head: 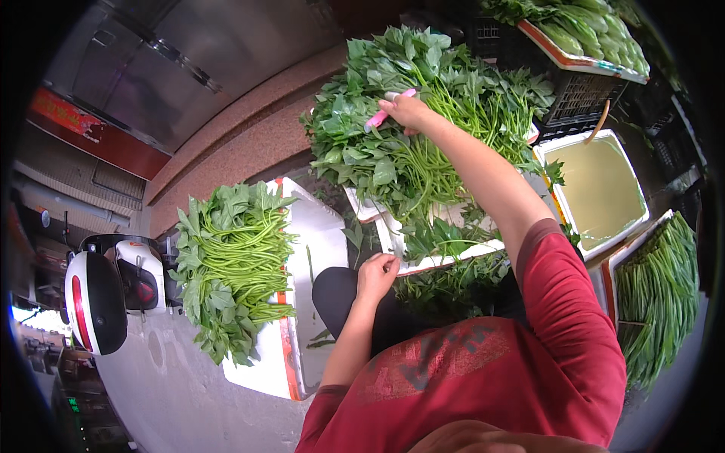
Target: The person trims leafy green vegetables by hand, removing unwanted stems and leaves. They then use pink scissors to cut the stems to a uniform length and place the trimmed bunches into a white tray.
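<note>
My right hand (pixel 409 113) reaches over a large heap of leafy green stems (pixel 391 62), probably sweet potato leaves, and grips a small pink-handled tool (pixel 376 120). Its working end is hard to make out. My left hand (pixel 376 277) is closed, thumb against fingers, by my knee at the left corner of a white foam tray (pixel 453 257); no object shows in it. Loose leafy stems (pixel 439 240) lie in that tray. To the left, a neat row of similar stems (pixel 243 249) rests on a white foam box (pixel 317 221), cut ends towards me.
At right stands a foam box (pixel 632 170) of cloudy water with a brown hose (pixel 598 122) over its rim. Long thin greens (pixel 657 300) fill another box. Lettuce-like heads (pixel 589 34) sit above a black crate (pixel 583 96). A scooter (pixel 96 300) is parked at left.
</note>
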Tool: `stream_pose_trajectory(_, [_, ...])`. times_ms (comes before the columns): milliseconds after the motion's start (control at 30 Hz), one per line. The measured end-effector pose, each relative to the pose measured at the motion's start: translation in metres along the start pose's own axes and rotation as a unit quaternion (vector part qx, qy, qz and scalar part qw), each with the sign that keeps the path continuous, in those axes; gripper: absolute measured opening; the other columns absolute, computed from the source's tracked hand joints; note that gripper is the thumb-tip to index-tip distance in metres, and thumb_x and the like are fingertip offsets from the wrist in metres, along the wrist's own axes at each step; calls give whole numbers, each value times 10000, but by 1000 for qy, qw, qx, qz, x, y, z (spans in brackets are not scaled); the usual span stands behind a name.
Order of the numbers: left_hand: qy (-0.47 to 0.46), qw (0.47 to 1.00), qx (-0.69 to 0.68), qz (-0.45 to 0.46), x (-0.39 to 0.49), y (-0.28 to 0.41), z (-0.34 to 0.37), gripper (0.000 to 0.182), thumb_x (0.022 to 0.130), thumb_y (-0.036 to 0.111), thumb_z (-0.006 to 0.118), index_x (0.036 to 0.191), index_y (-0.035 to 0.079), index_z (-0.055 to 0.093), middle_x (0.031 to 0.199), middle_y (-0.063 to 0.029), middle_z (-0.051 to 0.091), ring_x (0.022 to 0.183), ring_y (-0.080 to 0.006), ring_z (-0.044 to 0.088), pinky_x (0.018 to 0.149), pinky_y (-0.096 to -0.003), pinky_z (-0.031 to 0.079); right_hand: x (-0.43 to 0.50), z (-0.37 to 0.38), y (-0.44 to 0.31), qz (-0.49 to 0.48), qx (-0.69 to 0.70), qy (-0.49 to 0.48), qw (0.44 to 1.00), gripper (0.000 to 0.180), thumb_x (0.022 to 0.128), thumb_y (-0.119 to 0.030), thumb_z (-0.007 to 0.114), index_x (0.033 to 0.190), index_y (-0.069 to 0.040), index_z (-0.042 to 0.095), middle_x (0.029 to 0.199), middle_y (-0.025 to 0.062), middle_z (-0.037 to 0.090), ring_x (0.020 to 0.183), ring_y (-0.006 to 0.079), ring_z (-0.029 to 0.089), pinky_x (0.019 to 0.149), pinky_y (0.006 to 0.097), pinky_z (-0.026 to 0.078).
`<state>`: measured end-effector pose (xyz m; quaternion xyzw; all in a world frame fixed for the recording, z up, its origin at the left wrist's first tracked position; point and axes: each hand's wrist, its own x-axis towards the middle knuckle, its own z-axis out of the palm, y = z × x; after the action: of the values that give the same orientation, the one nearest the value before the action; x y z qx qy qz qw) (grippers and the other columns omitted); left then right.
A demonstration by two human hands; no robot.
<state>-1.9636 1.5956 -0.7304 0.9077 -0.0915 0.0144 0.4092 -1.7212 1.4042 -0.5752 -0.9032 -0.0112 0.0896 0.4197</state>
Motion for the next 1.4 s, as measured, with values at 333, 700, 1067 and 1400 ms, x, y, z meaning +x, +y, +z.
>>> stream_pose_trajectory(333, [0, 986, -155, -61, -6, -14, -14, 127, 768, 92, 612, 857, 2, 622, 729, -82, 627, 642, -134, 603, 599, -250, 470, -56, -41, 20, -113, 217, 57, 968, 317, 798, -23, 484, 1100, -98, 547, 731, 76, 543, 563, 143, 560, 506, 263, 487])
stream_pose_trajectory(700, [-6, 953, -301, -37, 12, 25, -40, 117, 817, 74, 581, 894, -9, 609, 753, -1, 606, 646, -44, 509, 598, -188, 421, -135, -51, 44, -214, -214, 152, 941, 189, 754, -186, 652, 842, -22, 620, 826, 95, 522, 700, 180, 522, 630, 317, 459])
stream_pose_trajectory(1067, [-108, 890, -441, -34, 50, 94, -18, 188, 838, 116, 559, 979, -6, 577, 881, -89, 626, 766, -128, 590, 703, -249, 467, -194, -14, 122, 54, 606, 46, 792, 250, 871, -260, 521, 975, -36, 555, 794, 32, 561, 579, 75, 464, 474, 192, 391])
stream_pose_trajectory(1400, [-228, 840, -486, -79, 58, 133, 26, 240, 844, 144, 551, 1021, -18, 556, 928, -125, 614, 805, -168, 602, 723, -279, 499, -205, 49, 181, 70, 642, 109, 755, 226, 870, -271, 525, 966, -68, 551, 791, 34, 570, 575, 80, 481, 468, 206, 403])
